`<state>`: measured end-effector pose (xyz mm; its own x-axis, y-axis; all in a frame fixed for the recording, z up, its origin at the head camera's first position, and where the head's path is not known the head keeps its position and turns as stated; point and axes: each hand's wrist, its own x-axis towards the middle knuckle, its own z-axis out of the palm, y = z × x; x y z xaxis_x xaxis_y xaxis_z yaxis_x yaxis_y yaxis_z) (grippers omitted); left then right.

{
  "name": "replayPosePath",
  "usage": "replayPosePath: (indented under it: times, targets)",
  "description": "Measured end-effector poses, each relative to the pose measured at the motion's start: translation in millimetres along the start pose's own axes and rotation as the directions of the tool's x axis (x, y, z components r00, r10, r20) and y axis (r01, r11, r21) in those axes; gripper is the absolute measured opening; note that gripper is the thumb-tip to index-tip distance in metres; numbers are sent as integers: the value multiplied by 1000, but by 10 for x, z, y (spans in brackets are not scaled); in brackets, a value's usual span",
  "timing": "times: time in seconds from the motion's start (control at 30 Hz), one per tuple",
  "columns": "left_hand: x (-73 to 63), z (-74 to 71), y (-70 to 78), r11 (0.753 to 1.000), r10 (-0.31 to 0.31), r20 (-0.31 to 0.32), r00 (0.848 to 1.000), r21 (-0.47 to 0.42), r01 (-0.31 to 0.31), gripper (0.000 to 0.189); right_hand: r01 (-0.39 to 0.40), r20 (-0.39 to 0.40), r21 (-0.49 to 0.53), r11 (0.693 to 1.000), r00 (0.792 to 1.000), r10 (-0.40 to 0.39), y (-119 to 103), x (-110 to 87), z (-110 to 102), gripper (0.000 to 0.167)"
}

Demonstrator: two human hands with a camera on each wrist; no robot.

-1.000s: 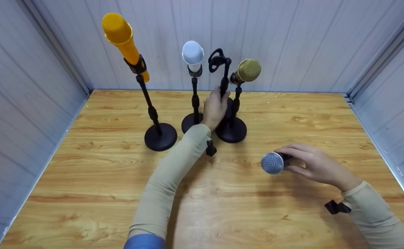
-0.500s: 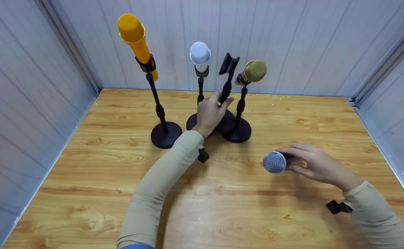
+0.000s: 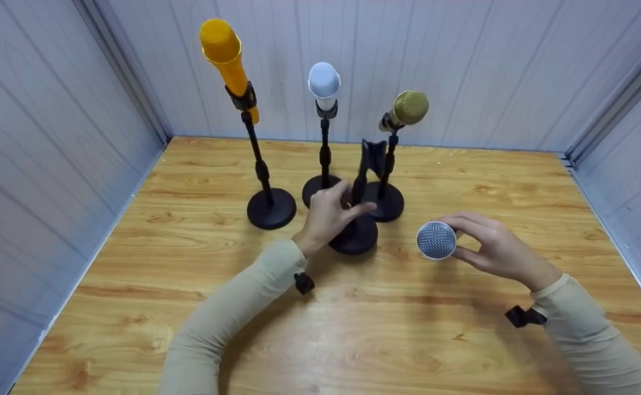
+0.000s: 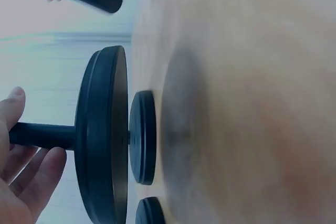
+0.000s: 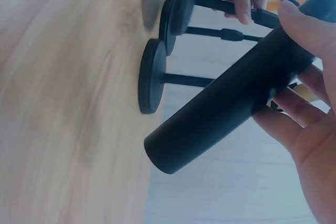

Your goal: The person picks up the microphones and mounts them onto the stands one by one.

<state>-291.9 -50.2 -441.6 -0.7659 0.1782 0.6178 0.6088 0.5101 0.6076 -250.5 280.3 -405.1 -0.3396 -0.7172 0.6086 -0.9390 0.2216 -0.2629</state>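
My left hand (image 3: 328, 214) grips the pole of a black microphone stand (image 3: 355, 237) whose clip holds nothing. In the left wrist view the stand's round base (image 4: 102, 135) hangs above the table, its shadow beneath it. Over on the right, my right hand (image 3: 498, 247) holds a black microphone with a silver mesh head (image 3: 436, 240), the head facing up toward the head camera. The right wrist view shows its black handle (image 5: 226, 85) slanting down between thumb and fingers, clear of the table.
Behind my left hand stand a white microphone (image 3: 324, 82) and a gold microphone (image 3: 410, 108), each on a black stand. A yellow microphone (image 3: 222, 46) on a taller stand is at left. Panel walls (image 3: 463, 66) enclose the wooden table (image 3: 408, 351).
My left hand has brought the clip-only stand forward from among the others, its clip turning on the way. My right hand keeps the microphone at nearly the same spot, its head tipped more upward.
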Motion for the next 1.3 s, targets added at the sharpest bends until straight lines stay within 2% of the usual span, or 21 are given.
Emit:
replayPosePath:
  times: [0.1,0.23,0.3,0.33,0.37,0.43,0.53,0.6,0.7,0.83,0.9,1.07,1.2,1.3]
  targets:
    - [-73,2,11,1000,1,3,1000,9,-1,41,6,-8,10,1000,1000,-6,-24,48,5,43]
    - [-156,-9,-4,997,7,29,1000,72,-9,43,0,4,24,1000,1000,0,-51,99,29,43]
    - [-189,-24,-5,995,10,75,997,97,-17,42,-2,5,29,1000,1000,2,-57,116,39,43]
    - [-202,-37,-8,997,15,111,994,79,-24,41,-1,2,35,999,1000,1,-57,122,44,43]
    - [-209,-58,-5,998,20,153,988,48,-28,39,1,-1,42,999,1000,-1,-56,126,49,43]
    - [-216,-119,-3,997,27,247,969,-71,-10,34,8,-8,53,999,1000,-8,-51,131,57,43]
    - [-216,-235,-24,961,41,381,924,-269,68,36,12,-13,73,997,1000,-11,-45,139,71,43]
    - [-224,-304,-42,937,52,429,902,-332,104,40,-4,-9,81,997,1000,4,-56,147,74,41]
    - [-230,-362,-57,927,76,446,892,-362,101,40,-55,-12,95,994,998,56,-79,169,74,45]
    - [-246,-350,-44,918,94,436,895,-387,92,35,-158,-59,95,983,985,164,-111,218,81,62]
    - [-255,-315,-25,917,96,425,900,-390,87,33,-196,-92,116,974,974,207,-117,258,82,62]
    - [-279,-217,48,929,103,379,920,-367,48,33,-219,-176,230,948,949,262,-106,390,76,57]
    - [-306,-137,140,949,80,316,945,-313,25,32,-244,-217,277,929,926,308,-112,520,65,55]
    - [-337,-49,226,977,48,236,971,-212,3,34,-243,-216,276,930,927,306,-134,638,46,50]
